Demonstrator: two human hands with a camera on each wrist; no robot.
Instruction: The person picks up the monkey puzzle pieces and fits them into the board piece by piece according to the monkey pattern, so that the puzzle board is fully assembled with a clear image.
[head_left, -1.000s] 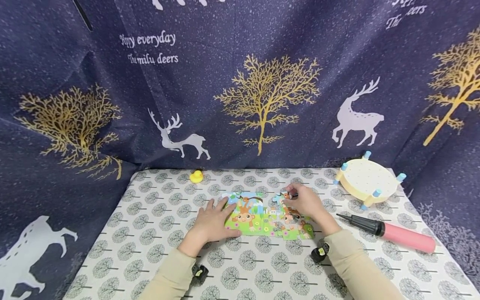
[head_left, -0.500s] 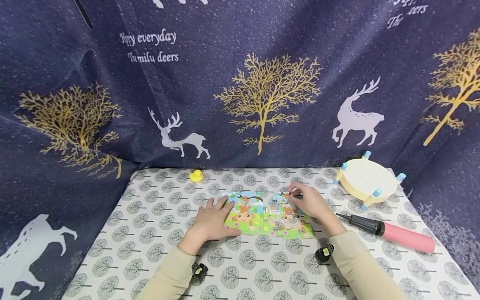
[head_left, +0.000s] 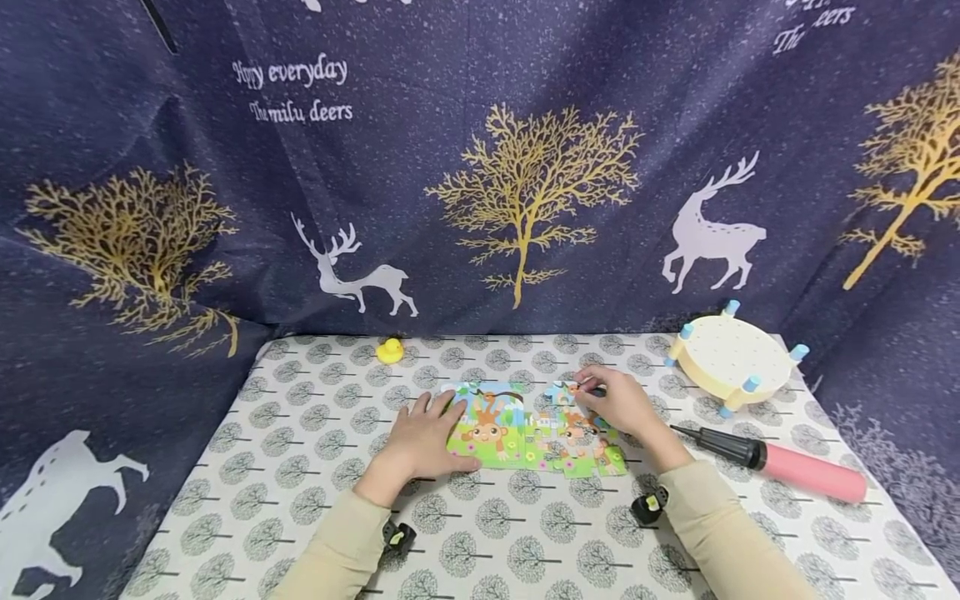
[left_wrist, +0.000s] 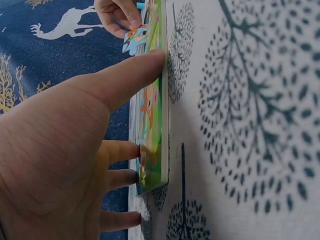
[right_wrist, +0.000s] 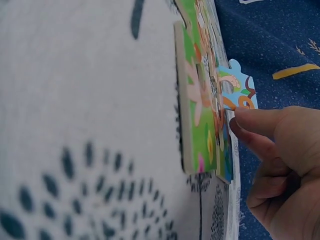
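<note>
My left hand (head_left: 422,442) lies with spread, straight fingers on the left edge of a picture panel (head_left: 491,432) showing a hanging monkey; its thumb reaches along the near edge. Joined to the right is a section of jigsaw pieces (head_left: 581,454) in green and brown. Between thumb and fingertips, my right hand (head_left: 624,406) pinches a light-blue jigsaw piece (right_wrist: 239,87) with part of a branch and an orange shape on it. In the right wrist view this piece stands tilted at the far side of the joined pieces. The left wrist view also shows the pinched piece (left_wrist: 134,42).
A yellow rubber duck (head_left: 390,351) sits near the table's back edge. At the right are an upturned cream stool-like toy (head_left: 737,357) with blue-tipped legs and a pink and black hand pump (head_left: 810,471). A dark printed curtain (head_left: 480,208) hangs behind the tree-patterned tablecloth (head_left: 315,467).
My right hand has shifted slightly right and away from me, still pinching the jigsaw piece, which now shows a little apart from the pieces below. My left hand stays on the panel.
</note>
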